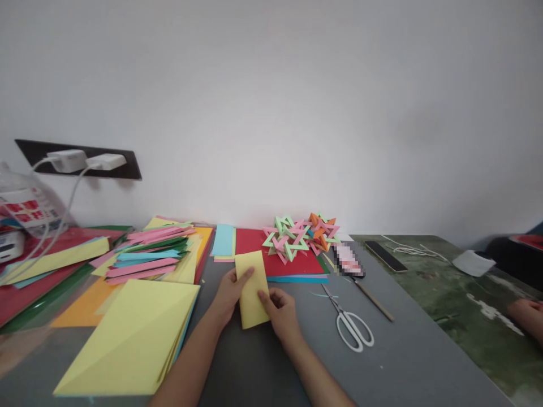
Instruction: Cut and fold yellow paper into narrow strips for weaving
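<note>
A narrow yellow paper piece (253, 294) is held up over the grey table, in both my hands. My left hand (231, 291) grips its left edge, the thumb lying on its face near the top. My right hand (280, 310) pinches the right edge lower down, thumb in front. Behind it, star-shaped folded paper models (286, 238) in green, pink and orange rest on red paper (250, 240). White-handled scissors (350, 325) lie to the right of my right hand, partly open. A stack of yellow sheets (131, 339) lies to the left of my left forearm.
Folded colored strips (150, 254) are piled at the back left. A pencil-like stick (373, 299), a blurred-out item (348, 259) and a black phone-like slab (385, 255) lie at the right. Another person's hand (526, 316) shows at the far right. Chargers (68, 161) sit in a wall socket.
</note>
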`<state>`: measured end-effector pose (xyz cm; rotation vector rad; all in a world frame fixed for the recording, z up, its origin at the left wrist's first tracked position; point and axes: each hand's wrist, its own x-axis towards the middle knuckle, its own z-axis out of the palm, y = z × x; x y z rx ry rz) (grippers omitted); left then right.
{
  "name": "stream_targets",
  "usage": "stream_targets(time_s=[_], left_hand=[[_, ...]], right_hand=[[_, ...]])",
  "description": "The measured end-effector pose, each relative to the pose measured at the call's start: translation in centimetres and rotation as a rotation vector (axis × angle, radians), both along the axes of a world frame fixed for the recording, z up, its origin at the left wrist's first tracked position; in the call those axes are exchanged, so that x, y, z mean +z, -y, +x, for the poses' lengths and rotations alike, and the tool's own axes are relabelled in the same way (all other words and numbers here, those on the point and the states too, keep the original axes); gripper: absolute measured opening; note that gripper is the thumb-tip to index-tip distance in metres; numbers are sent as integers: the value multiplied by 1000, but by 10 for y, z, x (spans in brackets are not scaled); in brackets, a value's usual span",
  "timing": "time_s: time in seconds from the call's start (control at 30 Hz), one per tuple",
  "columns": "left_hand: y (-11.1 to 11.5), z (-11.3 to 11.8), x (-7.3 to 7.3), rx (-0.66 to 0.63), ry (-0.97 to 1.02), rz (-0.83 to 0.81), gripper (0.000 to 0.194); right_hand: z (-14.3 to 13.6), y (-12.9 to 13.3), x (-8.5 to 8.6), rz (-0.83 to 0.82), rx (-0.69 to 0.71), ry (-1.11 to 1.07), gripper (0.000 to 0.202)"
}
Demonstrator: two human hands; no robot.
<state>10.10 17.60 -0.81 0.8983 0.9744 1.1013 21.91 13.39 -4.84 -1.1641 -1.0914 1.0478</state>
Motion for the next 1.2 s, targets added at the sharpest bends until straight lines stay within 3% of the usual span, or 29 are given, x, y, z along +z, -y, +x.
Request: stream_targets(time_s=[0.17,0.3,0.4,0.53,0.7,0.9,1.07,1.2], left_hand=[[-3,1,-3,-9,33,-1,42],[-5,3,-2,-7,69,-3,48],[-3,4,-1,-142,93,44,46],[4,6,-2,-329,174,54,46],[6,5,2,-333,249,56,43],[5,6,5,-313,272,-34,41],[2,5,-3,-254,203,-88,36],[0,3,-7,-273,216,-69,36]], right_hand=[[0,0,1,24,-42,18,34],[3,4,6,41,-294,68,33],[5,7,11,65,-437,160,29],[2,13,17,149,-336,174,28],[1,15,20,271,-330,220,22],[10,11,19,225,-689,143,31],[8,11,20,216,-596,130,35],[5,3,12,73,-481,-198,49]])
